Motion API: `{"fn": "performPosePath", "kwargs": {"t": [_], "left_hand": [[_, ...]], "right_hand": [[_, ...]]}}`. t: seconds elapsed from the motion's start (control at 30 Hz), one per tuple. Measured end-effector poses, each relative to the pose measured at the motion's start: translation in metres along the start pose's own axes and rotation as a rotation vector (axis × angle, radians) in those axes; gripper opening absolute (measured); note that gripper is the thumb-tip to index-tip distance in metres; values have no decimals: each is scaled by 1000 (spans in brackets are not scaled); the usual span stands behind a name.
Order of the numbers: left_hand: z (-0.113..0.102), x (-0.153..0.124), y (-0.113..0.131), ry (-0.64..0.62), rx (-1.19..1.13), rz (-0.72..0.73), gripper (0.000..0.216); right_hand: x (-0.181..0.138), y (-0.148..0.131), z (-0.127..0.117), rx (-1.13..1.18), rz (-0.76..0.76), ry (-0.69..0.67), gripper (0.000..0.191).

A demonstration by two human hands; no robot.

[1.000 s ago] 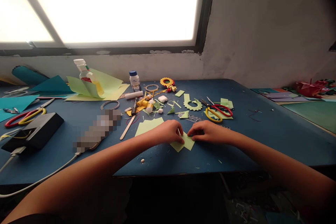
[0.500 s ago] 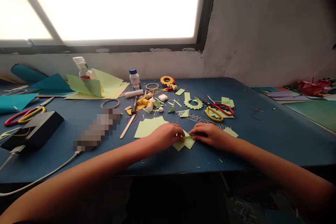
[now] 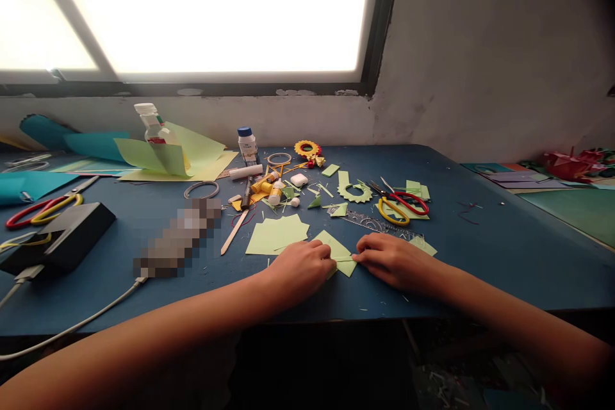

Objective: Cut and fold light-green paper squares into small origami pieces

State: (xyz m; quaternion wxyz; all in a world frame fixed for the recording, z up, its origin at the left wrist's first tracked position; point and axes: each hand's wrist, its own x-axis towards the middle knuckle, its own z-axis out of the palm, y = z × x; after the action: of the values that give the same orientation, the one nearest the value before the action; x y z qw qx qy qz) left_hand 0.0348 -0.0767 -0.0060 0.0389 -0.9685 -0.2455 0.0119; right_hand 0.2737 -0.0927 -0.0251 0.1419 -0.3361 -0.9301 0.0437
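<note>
Between my hands lies a small pale green paper square with a fold line across its lower part. My left hand has its fingers curled down on the paper's left side. At the right corner of the fold, my right hand pinches the paper between thumb and fingertips. Left of the square rests a stack of green paper sheets. A clear plastic ruler lies behind my right hand, partly under red-and-yellow scissors. A notched green paper ring sits just beyond.
A blurred grey object with a white cable and a black box occupy the left. Farther back stand a blue-capped bottle and a clear bottle among green sheets. A wooden stick lies near the paper stack.
Both hands have shifted slightly toward me. My left fingers have slid down over the paper, and more of the square shows above the fold. A teal sheet at the far left has flattened.
</note>
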Motion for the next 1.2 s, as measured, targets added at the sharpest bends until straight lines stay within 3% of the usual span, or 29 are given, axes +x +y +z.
{"fn": "performPosePath", "kwargs": {"t": [0.23, 0.37, 0.47, 0.6, 0.73, 0.83, 1.03, 1.2], "left_hand": [[-6, 10, -3, 9, -296, -186, 25], [-9, 30, -14, -45, -442, -326, 20], [-10, 41, -22, -115, -575, -351, 18], [-11, 46, -28, -159, -635, -351, 31], [-12, 46, -26, -230, -682, -326, 17], [-14, 44, -26, -258, -747, -315, 16], [-20, 28, -38, -146, -1086, -265, 27], [-31, 14, -42, 17, -1227, -143, 29]], "right_hand": [[9, 4, -9, 214, 250, -118, 24], [29, 3, -7, 316, 431, -132, 25], [36, 0, -7, 352, 500, -167, 21], [33, -5, -7, 339, 499, -169, 19], [28, -10, -7, 289, 475, -130, 18], [27, -11, -9, 377, 473, -137, 18], [29, -11, -14, 619, 415, 87, 19], [41, -12, -18, 789, 382, 246, 25]]}}
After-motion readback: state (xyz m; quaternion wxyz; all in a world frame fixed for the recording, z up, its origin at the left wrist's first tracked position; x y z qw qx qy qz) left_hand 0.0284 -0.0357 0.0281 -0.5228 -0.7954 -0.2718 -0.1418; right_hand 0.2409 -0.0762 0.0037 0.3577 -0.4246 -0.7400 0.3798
